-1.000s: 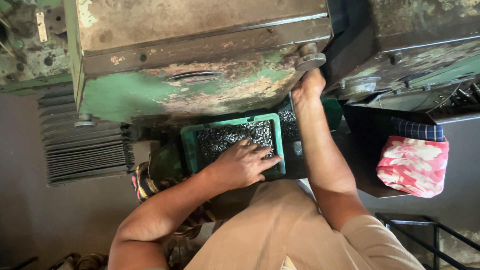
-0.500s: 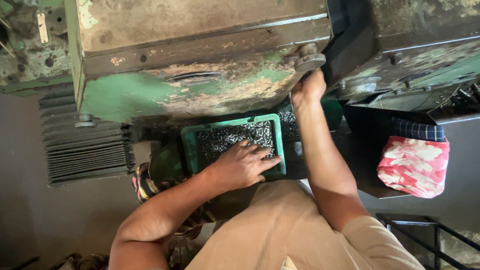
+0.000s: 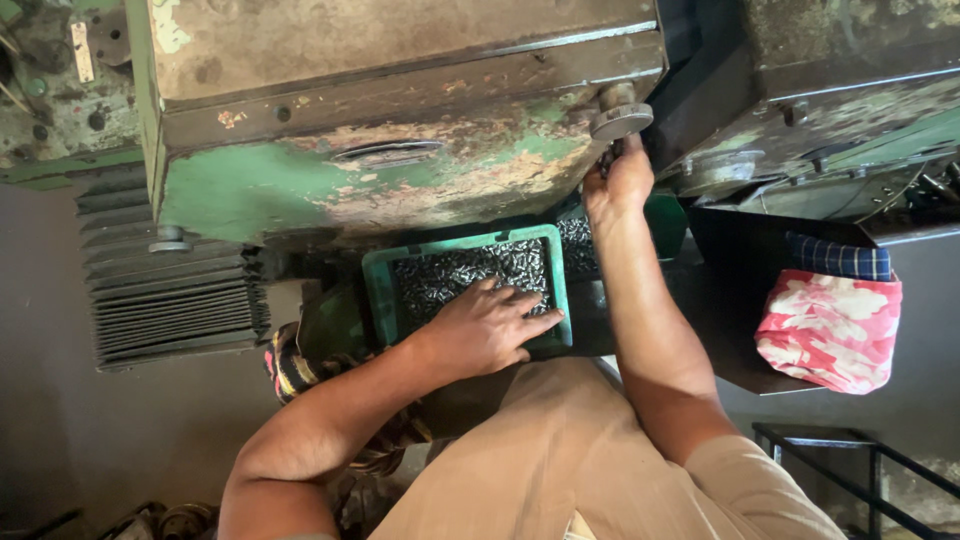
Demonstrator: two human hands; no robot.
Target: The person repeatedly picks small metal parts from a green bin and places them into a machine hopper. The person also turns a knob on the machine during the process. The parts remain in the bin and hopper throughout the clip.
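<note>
At the centre of the frame we see the green tray [image 3: 382, 300], a shallow rectangular plastic bin filled almost edge to edge with small dark metal pieces [image 3: 455, 272]; a second heap of the same pieces [image 3: 578, 245] shows just beyond its right rim. Our left hand [image 3: 487, 327] lies palm down over the tray's near right corner, fingers spread flat on the pieces and rim, gripping nothing. Compared with a second ago, hardly anything has shifted: that hand has kept its place on the tray. Our right hand [image 3: 620, 182], higher and right of centre, has stayed closed around the dark lever [image 3: 607, 158] under the round knob [image 3: 621, 120] of the worn green machine [image 3: 380, 180], so we judge the work is paused between strokes. At the right edge a red-and-white cloth [image 3: 830, 330] lies folded below a blue checked cloth [image 3: 838, 257].
</note>
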